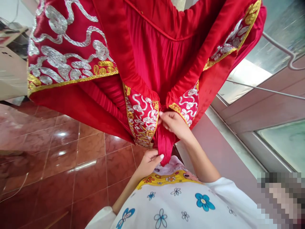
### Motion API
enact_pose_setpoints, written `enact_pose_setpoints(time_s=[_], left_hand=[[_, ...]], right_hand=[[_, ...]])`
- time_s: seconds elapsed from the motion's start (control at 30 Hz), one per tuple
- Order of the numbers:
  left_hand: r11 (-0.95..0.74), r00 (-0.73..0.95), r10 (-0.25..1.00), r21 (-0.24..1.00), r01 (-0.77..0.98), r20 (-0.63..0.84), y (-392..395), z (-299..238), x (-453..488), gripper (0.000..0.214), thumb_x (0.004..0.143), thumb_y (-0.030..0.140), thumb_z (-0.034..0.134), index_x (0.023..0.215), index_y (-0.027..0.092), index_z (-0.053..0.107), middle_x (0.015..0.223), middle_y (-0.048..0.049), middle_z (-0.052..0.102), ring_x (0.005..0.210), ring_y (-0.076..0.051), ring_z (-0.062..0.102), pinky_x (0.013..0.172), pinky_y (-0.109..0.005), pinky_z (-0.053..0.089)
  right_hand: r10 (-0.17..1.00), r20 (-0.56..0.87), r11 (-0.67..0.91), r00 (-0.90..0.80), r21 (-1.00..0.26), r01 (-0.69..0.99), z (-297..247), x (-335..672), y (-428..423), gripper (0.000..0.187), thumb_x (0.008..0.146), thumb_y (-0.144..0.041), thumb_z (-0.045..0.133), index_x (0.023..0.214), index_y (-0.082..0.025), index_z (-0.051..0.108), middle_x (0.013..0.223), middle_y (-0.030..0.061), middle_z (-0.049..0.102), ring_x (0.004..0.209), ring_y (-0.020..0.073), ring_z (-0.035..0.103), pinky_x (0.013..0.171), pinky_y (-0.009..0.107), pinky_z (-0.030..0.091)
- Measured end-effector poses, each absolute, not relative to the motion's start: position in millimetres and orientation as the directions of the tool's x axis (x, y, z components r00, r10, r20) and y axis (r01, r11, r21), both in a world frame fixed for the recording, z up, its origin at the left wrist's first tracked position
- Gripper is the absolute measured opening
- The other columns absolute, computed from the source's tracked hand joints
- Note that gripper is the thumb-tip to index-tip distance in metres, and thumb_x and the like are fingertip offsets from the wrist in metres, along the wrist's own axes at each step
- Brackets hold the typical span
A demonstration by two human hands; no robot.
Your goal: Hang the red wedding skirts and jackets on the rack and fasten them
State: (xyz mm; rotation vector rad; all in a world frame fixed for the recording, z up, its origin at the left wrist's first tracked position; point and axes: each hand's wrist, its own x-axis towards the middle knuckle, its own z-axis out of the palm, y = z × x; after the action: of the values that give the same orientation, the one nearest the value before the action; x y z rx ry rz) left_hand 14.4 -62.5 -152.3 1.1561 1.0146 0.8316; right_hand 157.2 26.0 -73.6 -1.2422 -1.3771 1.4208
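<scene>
A large red satin garment (pixel 154 57) with silver and gold embroidered panels (pixel 73 60) hangs in front of me. Two narrow embroidered ends (pixel 144 117) meet at its lower middle, with gathered red fabric (pixel 165 144) hanging between them. My right hand (pixel 175 124) pinches the red cloth at the point where these ends come together. Lower down, my left hand (pixel 150 160) grips the bottom of the gathered fabric, thumb on top. The fingertips of both hands are partly hidden by cloth.
Glossy red floor tiles (pixel 90 165) spread below on the left. A pale cabinet (pixel 11 73) stands at far left. On the right are a white metal hook (pixel 283 51), a thin wire (pixel 267 88) and a framed glass panel (pixel 283 143). A blurred patch covers the lower right corner.
</scene>
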Motion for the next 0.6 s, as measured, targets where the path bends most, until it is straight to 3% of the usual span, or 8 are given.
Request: enact_pose_setpoints(time_s=[0.1, 0.17, 0.27, 0.4, 0.5, 0.6], left_hand=[[0.116, 0.347, 0.932, 0.993, -0.021, -0.102, -63, -144, 16, 0.035, 0.077, 0.040, 0.057, 0.056, 0.012, 0.054, 0.058, 0.0004, 0.046, 0.056, -0.009, 0.039, 0.052, -0.020, 0.034], [0.083, 0.342, 0.937, 0.996, -0.042, -0.064, -63, -140, 16, 0.034, 0.079, 0.039, 0.055, 0.059, 0.012, 0.058, 0.061, -0.0011, 0.051, 0.059, -0.010, 0.043, 0.054, -0.021, 0.037], [0.070, 0.336, 0.941, 0.996, -0.056, -0.047, -64, -139, 15, 0.032, 0.080, 0.038, 0.055, 0.062, 0.011, 0.061, 0.064, -0.0020, 0.055, 0.060, -0.011, 0.046, 0.055, -0.021, 0.039], [0.116, 0.327, 0.942, 0.986, -0.118, -0.072, -66, -147, 16, 0.028, 0.078, 0.035, 0.059, 0.062, 0.013, 0.064, 0.062, -0.0018, 0.057, 0.060, -0.012, 0.050, 0.059, -0.024, 0.042], [0.215, 0.323, 0.938, 0.945, -0.246, -0.129, -68, -157, 19, 0.028, 0.076, 0.040, 0.060, 0.064, 0.015, 0.067, 0.065, -0.0039, 0.062, 0.066, -0.017, 0.056, 0.067, -0.030, 0.047], [0.311, 0.344, 0.920, 0.883, -0.352, -0.187, -70, -165, 21, 0.027, 0.073, 0.042, 0.062, 0.062, 0.018, 0.067, 0.068, -0.0052, 0.065, 0.071, -0.020, 0.060, 0.070, -0.034, 0.049]], right_hand=[[0.960, -0.115, 0.041, -0.254, -0.844, 0.535, -72, 174, -6, 0.048, 0.082, -0.049, 0.051, 0.048, -0.017, 0.040, 0.045, -0.0052, 0.032, 0.046, 0.0057, 0.024, 0.045, 0.025, 0.019], [0.953, -0.156, 0.037, -0.258, -0.787, 0.615, -75, 182, -26, 0.047, 0.083, -0.047, 0.051, 0.050, -0.017, 0.039, 0.046, -0.0047, 0.034, 0.047, 0.0060, 0.025, 0.046, 0.025, 0.020], [0.931, -0.178, 0.002, -0.319, -0.871, 0.492, -84, 186, -44, 0.038, 0.085, -0.044, 0.050, 0.059, -0.017, 0.044, 0.053, -0.0046, 0.038, 0.050, 0.0067, 0.030, 0.048, 0.022, 0.024], [0.922, -0.163, -0.107, -0.352, -0.979, 0.173, -93, 183, -51, 0.034, 0.088, -0.043, 0.048, 0.068, -0.016, 0.046, 0.059, -0.0040, 0.044, 0.052, 0.0068, 0.036, 0.048, 0.020, 0.031], [0.908, -0.193, -0.218, -0.372, -0.976, -0.025, -95, 181, -53, 0.035, 0.086, -0.045, 0.050, 0.067, -0.016, 0.048, 0.056, -0.0036, 0.047, 0.048, 0.0068, 0.041, 0.047, 0.021, 0.033], [0.913, -0.189, -0.245, -0.362, -0.963, -0.114, -95, 179, -54, 0.037, 0.085, -0.045, 0.052, 0.063, -0.016, 0.048, 0.053, -0.0035, 0.048, 0.045, 0.0068, 0.041, 0.047, 0.021, 0.033]])
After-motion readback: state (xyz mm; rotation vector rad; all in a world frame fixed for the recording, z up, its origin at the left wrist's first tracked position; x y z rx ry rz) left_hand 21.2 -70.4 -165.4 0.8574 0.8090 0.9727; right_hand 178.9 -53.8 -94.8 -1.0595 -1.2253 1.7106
